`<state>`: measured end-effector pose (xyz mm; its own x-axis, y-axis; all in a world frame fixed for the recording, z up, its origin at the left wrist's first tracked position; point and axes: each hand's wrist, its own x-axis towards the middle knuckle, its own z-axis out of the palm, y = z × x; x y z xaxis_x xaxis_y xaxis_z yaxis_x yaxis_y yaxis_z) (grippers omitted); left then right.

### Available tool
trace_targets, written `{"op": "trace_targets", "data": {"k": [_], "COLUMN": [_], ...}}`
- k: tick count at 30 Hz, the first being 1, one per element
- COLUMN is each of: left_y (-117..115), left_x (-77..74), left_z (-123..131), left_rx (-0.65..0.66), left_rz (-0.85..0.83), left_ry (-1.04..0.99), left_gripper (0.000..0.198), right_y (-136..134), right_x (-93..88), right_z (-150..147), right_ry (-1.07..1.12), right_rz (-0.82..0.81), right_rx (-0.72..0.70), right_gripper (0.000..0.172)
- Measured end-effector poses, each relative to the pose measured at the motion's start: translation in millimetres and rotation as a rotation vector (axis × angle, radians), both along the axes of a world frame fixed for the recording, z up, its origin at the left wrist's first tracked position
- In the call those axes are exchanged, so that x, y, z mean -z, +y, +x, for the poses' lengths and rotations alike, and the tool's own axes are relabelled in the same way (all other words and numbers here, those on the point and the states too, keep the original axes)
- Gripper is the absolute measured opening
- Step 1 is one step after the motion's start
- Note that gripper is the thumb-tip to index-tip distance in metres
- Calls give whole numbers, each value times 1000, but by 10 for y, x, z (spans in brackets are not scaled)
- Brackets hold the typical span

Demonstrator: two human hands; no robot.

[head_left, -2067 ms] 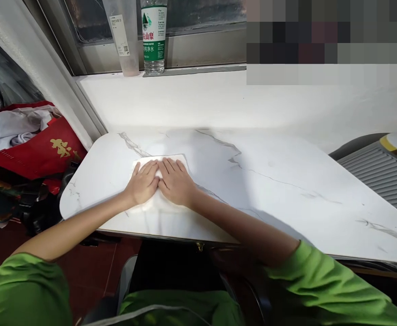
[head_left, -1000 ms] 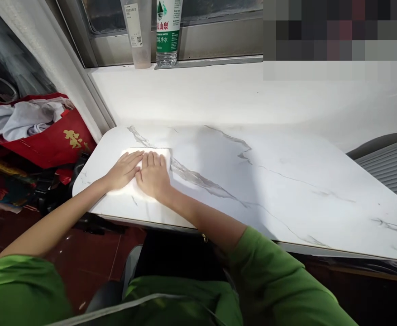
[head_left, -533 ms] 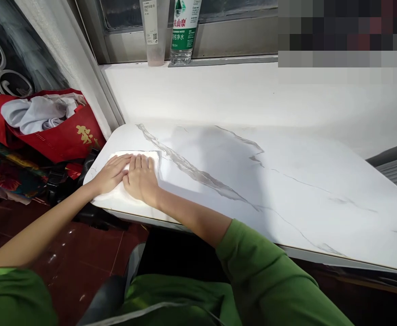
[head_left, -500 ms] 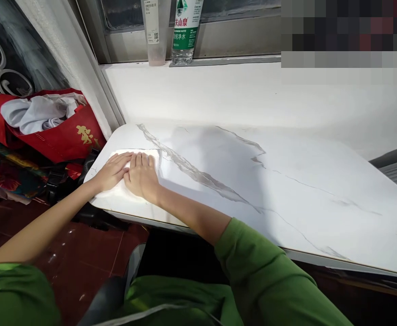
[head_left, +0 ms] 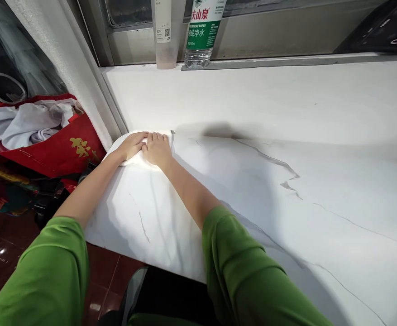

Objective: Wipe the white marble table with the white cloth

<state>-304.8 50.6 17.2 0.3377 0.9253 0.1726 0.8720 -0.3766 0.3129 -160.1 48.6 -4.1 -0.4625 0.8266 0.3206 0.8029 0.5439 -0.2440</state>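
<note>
- The left hand lies palm down, its grip flat and not pinching, with the fingers out straight.
- The right hand is flat too, fingers side by side, and the two hands touch or almost touch.
- Under both hands is a white cloth, at the back left corner of the desk, by the wall.
- The desk is white with gray wiggly lines, and the arms make shadows on it.
- Both arms have green sleeves.
- Left of the desk is a red bag with pale clothes in it, near a white curtain.
- Behind the desk, up on the ledge, a see-through cup stands beside a water bottle. Their tops are out of view.
- The floor is shiny dark red.
</note>
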Motion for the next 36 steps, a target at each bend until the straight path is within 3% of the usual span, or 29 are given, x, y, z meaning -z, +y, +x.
{"op": "trace_targets", "data": {"k": [5, 12, 16, 24, 27, 31, 36], "left_y": [102, -247, -705, -1955, -2209, -2214, -1821], "left_x": [24, 12, 38, 92, 72, 55, 65], "left_z": [34, 282, 689, 1693, 1926, 2033, 2062], "left_rx": [-24, -60, -56, 12, 52, 70, 30], "left_rz": [6, 10, 13, 36, 32, 1, 11], "left_ry": [17, 97, 141, 158, 148, 135, 120], "left_gripper": [50, 50, 51, 51, 50, 51, 50], "right_y": [139, -154, -589, -1796, -2079, -2119, -1671], "right_x": [36, 24, 45, 121, 117, 92, 60], "right_z": [27, 284, 712, 1801, 2045, 2130, 2135], "right_ry": [-6, -24, -33, -93, -121, -126, -92], "right_rz": [16, -1, 25, 134, 146, 113, 59], "right_rx": [11, -10, -22, -53, -36, -2, -22], "right_gripper": [58, 56, 57, 56, 55, 56, 57]}}
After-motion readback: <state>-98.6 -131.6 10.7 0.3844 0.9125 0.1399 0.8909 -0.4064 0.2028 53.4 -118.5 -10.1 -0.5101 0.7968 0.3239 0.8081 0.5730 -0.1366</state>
